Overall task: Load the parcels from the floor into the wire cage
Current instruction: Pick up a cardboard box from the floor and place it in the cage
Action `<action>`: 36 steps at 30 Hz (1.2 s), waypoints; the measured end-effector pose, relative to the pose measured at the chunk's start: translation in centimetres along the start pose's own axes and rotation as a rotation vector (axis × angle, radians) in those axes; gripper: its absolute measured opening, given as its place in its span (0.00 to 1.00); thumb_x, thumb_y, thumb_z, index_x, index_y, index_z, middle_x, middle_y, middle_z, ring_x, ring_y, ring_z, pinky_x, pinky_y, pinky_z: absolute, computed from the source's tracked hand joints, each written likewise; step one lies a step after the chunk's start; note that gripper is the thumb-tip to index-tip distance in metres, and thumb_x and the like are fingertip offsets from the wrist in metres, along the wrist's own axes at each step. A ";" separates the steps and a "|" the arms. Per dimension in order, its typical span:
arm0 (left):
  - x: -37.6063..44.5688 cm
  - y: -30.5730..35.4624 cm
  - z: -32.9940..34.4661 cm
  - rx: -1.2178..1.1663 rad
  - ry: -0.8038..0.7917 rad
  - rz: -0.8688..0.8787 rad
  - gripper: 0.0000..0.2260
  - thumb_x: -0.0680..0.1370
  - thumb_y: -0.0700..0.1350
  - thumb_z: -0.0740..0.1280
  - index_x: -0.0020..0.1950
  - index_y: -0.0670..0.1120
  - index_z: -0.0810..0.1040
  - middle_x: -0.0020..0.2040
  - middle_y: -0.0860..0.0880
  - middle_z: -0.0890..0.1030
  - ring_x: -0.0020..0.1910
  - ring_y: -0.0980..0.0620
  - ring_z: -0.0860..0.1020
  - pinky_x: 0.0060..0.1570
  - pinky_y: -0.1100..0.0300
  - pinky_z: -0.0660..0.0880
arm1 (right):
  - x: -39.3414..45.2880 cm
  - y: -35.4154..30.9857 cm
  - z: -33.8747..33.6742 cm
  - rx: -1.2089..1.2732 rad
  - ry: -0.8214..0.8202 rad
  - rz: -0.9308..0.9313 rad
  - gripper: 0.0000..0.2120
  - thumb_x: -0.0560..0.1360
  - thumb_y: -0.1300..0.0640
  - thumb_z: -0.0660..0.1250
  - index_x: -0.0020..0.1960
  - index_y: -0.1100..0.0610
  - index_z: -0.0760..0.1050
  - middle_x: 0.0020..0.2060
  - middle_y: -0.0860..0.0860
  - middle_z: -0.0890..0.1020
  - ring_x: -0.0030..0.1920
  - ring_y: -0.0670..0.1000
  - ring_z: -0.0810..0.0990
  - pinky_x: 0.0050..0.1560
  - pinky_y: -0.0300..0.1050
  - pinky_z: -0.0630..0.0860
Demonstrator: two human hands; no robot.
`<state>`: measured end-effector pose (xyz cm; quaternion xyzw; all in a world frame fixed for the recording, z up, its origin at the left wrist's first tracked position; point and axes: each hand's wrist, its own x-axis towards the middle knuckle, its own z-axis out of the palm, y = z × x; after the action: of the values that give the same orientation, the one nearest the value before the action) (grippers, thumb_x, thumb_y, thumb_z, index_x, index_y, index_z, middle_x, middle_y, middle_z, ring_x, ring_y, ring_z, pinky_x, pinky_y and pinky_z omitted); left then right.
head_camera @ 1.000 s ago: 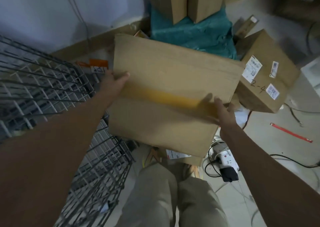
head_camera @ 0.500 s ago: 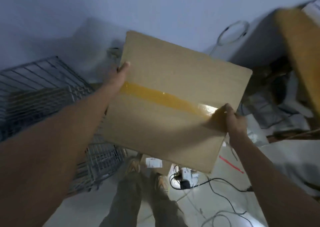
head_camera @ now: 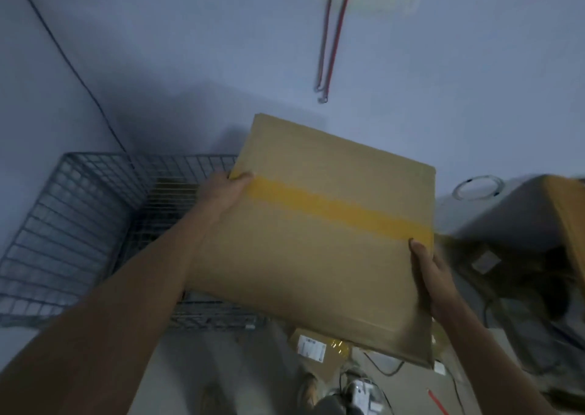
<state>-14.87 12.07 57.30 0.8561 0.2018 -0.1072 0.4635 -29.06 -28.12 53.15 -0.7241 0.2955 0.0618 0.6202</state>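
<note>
The big brown parcel [head_camera: 319, 234] has no writing that can be read on its top, only a wide yellow tape stripe [head_camera: 338, 210] running across it from the left edge to the right edge. The parcel is held up in the air, flat side up and tipped a little, partly over the right end of the wire cage [head_camera: 79, 224]. The left hand [head_camera: 226, 189] grips its left edge with the thumb on top. The right hand [head_camera: 427, 272] grips its right edge the same way. Below it on the floor lies a small box [head_camera: 316, 351] with a white label too blurry to read, next to some cables [head_camera: 383, 367]. Two red cords [head_camera: 329, 50] hang on the wall behind.
</note>
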 end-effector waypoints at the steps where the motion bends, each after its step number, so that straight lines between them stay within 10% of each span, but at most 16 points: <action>1: -0.6 -1.9 -1.8 -0.050 -0.023 -0.050 0.22 0.73 0.69 0.70 0.53 0.51 0.83 0.48 0.51 0.84 0.45 0.47 0.83 0.51 0.51 0.82 | -0.1 -0.3 1.5 -0.028 -0.003 0.018 0.25 0.75 0.34 0.68 0.66 0.49 0.78 0.58 0.52 0.83 0.56 0.57 0.82 0.58 0.57 0.80; 12: -1.2 -23.6 -20.0 -0.441 -0.225 -0.337 0.36 0.61 0.67 0.81 0.64 0.52 0.81 0.55 0.48 0.86 0.52 0.43 0.86 0.55 0.42 0.82 | -5.2 -2.3 21.2 -0.228 -0.154 0.132 0.47 0.59 0.22 0.72 0.70 0.48 0.75 0.61 0.51 0.81 0.59 0.58 0.80 0.66 0.61 0.74; 16: 0.9 -26.3 -23.7 -0.447 -0.203 -0.373 0.29 0.71 0.61 0.78 0.68 0.51 0.78 0.55 0.47 0.85 0.51 0.44 0.85 0.46 0.49 0.83 | -6.7 -3.8 26.9 -0.300 -0.220 0.218 0.35 0.74 0.35 0.69 0.73 0.54 0.71 0.60 0.52 0.78 0.57 0.57 0.77 0.57 0.54 0.72; 21: 7.2 -30.1 -27.8 -0.402 -0.143 -0.429 0.19 0.77 0.58 0.73 0.61 0.49 0.77 0.48 0.51 0.81 0.45 0.50 0.81 0.45 0.54 0.79 | -3.6 -4.8 35.2 -0.307 -0.319 0.256 0.35 0.67 0.30 0.72 0.70 0.44 0.75 0.64 0.50 0.80 0.61 0.58 0.79 0.67 0.63 0.73; 28: 18.0 -38.6 -31.6 -0.345 -0.120 -0.560 0.43 0.64 0.73 0.74 0.73 0.54 0.73 0.65 0.48 0.81 0.59 0.44 0.82 0.62 0.41 0.78 | 3.8 -3.3 49.1 -0.317 -0.446 0.280 0.31 0.72 0.32 0.70 0.70 0.45 0.74 0.63 0.54 0.80 0.59 0.59 0.80 0.60 0.60 0.77; 36: 29.5 -48.5 -29.5 -0.070 -0.038 -0.577 0.37 0.67 0.73 0.71 0.69 0.54 0.74 0.60 0.53 0.80 0.56 0.49 0.80 0.60 0.50 0.78 | 12.6 8.7 61.3 -0.321 -0.315 0.533 0.24 0.75 0.38 0.71 0.63 0.53 0.77 0.58 0.54 0.82 0.56 0.58 0.81 0.58 0.57 0.77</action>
<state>-10.18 67.75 26.15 0.7446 0.4321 -0.2435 0.4468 -6.11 24.20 26.26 -0.6913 0.3615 0.3780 0.4985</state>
